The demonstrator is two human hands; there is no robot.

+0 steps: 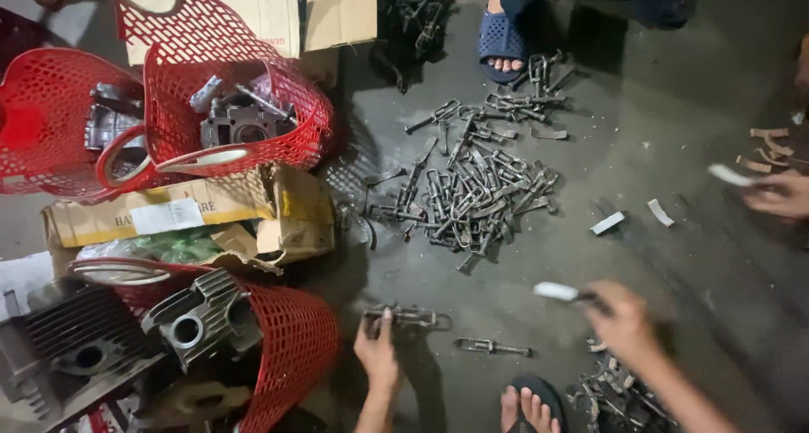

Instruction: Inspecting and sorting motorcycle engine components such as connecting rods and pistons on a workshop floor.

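Between the hands, a loose metal lever [493, 347] is seen; left hand [377, 355] closed on a metal lever part [410, 318], right hand [619, 317] closed on a white strip [558, 291]

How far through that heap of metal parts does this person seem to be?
Done, it seems: a small cluster of dark metal parts lies by the right forearm, though whether those are finished is unclear. In hand: the left hand pins one metal part to the floor while the right hand holds a white strip. Left: the big pile in the middle looks far larger.
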